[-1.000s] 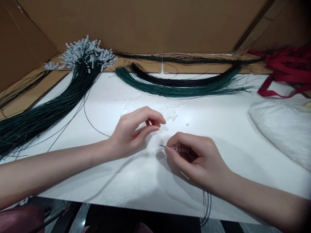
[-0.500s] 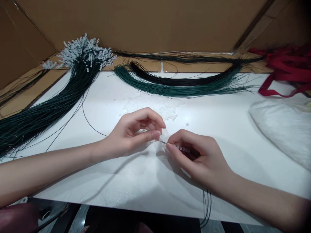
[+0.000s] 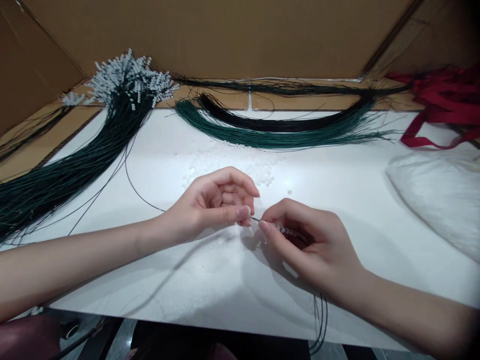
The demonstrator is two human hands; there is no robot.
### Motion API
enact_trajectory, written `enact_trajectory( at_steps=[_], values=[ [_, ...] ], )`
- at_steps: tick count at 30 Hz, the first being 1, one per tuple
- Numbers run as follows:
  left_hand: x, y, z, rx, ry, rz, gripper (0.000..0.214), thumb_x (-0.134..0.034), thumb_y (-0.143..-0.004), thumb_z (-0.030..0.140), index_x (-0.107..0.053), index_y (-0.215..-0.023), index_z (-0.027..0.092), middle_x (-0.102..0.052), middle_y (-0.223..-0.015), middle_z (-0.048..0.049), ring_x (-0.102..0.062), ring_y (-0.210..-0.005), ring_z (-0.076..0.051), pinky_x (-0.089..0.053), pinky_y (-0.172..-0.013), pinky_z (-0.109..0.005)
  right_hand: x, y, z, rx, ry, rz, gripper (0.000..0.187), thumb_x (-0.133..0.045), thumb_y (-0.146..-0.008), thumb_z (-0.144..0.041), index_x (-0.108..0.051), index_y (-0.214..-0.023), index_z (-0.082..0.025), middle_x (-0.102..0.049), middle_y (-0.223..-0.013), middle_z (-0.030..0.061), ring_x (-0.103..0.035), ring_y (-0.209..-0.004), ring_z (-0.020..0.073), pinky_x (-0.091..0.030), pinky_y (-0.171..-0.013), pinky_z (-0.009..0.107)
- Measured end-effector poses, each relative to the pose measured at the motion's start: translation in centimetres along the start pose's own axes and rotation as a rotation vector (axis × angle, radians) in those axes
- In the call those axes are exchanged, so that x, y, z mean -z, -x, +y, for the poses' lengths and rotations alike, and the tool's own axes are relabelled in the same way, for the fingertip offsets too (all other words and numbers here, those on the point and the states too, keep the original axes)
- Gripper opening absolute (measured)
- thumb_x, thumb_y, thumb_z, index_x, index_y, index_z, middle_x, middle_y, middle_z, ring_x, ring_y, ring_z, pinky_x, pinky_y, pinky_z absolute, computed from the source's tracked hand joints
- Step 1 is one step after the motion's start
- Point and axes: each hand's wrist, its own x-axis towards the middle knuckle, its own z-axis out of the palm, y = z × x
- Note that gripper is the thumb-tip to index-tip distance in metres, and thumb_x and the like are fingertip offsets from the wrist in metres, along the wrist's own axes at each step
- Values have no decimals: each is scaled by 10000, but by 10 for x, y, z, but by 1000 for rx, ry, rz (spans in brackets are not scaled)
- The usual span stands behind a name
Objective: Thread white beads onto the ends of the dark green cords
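My right hand (image 3: 315, 237) is closed in a pinch, thumb against forefinger, and it grips a thin dark strand (image 3: 255, 219). I cannot tell if this strand is wire or stiff cord. Small round white beads (image 3: 288, 231) sit on it in a row, partly hidden by my fingers, and looped lengths (image 3: 321, 322) hang below my wrist, over the table edge. The short tip points to my left hand (image 3: 217, 202), whose fingers are curled, with the thumb close to a fingertip; I cannot tell whether a bead is between them.

Behind my left hand, which covers some of them, loose beads (image 3: 262, 172) are scattered on the smooth white tabletop (image 3: 180, 295). At left lies a thick, dark green bundle (image 3: 101, 145) with beaded white ends (image 3: 120, 80). Farther back, a green bundle (image 3: 270, 138) and a black bundle (image 3: 285, 124) curve side by side before the brown cardboard wall (image 3: 206, 40). At right are flat red ribbon (image 3: 446, 105) and a wrinkled translucent plastic bag (image 3: 435, 195).
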Motion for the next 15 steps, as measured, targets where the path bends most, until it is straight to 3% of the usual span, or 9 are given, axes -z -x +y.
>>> enact_trajectory(
  at_steps=[15],
  values=[
    [1, 1, 1, 39, 45, -44, 177, -671, -902, 103, -614, -1062, 152, -677, -896, -33, -690, -788, -82, -575, -749, -159, -2, -1, 2, 10, 3, 9, 141, -554, -912, -138, -592, -789, -197, -504, -573, -36, -402, -489, 91, -314, -451, 239]
  ],
)
